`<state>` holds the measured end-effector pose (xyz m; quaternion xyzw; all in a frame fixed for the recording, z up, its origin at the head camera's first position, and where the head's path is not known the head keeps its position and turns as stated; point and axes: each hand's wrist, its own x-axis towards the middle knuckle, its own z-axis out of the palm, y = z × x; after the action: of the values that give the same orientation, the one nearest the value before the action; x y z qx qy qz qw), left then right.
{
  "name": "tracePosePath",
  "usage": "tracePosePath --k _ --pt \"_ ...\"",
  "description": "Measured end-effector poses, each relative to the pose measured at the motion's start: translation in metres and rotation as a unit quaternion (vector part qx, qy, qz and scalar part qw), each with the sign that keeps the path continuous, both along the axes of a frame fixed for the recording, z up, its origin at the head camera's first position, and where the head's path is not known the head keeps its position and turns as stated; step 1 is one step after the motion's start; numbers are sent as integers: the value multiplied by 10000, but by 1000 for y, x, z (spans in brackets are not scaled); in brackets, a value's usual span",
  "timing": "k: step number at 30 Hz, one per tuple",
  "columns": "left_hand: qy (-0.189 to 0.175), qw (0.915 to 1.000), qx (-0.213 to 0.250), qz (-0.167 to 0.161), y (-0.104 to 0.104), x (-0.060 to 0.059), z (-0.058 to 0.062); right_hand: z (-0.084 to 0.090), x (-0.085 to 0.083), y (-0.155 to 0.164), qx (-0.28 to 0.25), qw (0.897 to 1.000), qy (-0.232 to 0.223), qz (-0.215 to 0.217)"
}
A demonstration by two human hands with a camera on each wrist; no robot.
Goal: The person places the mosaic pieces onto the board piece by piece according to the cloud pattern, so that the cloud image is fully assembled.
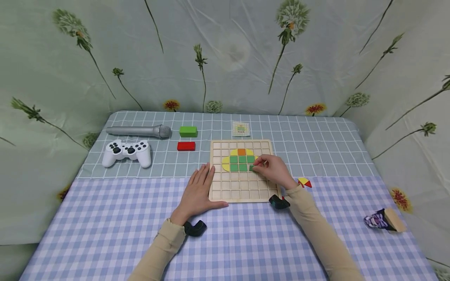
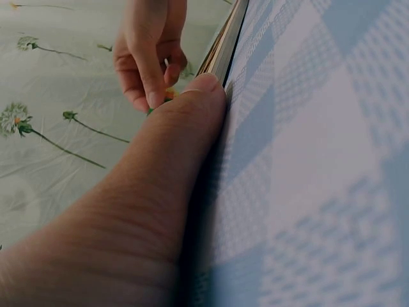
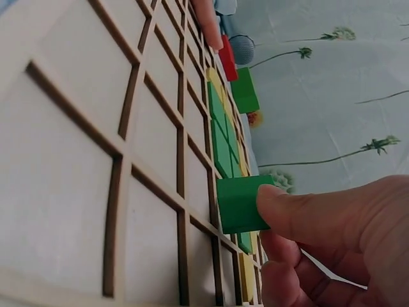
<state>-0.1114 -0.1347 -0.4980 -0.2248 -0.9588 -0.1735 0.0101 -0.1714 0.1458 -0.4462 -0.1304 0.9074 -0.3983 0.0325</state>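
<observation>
My right hand (image 1: 273, 171) pinches a green square tile (image 3: 239, 204) between thumb and fingers. It holds the tile tilted at a cell of the wooden grid board (image 1: 239, 195), beside the other green tiles (image 1: 238, 167). Yellow rounded tiles (image 1: 225, 164) and an orange square tile (image 1: 241, 152) lie in cells around the green ones. With fingers straight, my left hand (image 1: 197, 191) rests at the board's left edge, its thumb (image 2: 185, 112) along the near left corner. The right hand covers part of the board's right side in the head view.
Behind the board lies a pattern card (image 1: 240, 128). To the left are a microphone (image 1: 138, 131), a white game controller (image 1: 127, 152), a green block (image 1: 188, 131) and a red block (image 1: 186, 146). Yellow and red pieces (image 1: 304, 182) lie by the right wrist; a purple-and-tan object (image 1: 384, 220) lies far right.
</observation>
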Motion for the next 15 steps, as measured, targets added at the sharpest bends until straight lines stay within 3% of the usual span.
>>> tracePosePath --k 15 --pt "48 9999 93 -30 0 1 1 -7 -7 -10 810 9959 393 -19"
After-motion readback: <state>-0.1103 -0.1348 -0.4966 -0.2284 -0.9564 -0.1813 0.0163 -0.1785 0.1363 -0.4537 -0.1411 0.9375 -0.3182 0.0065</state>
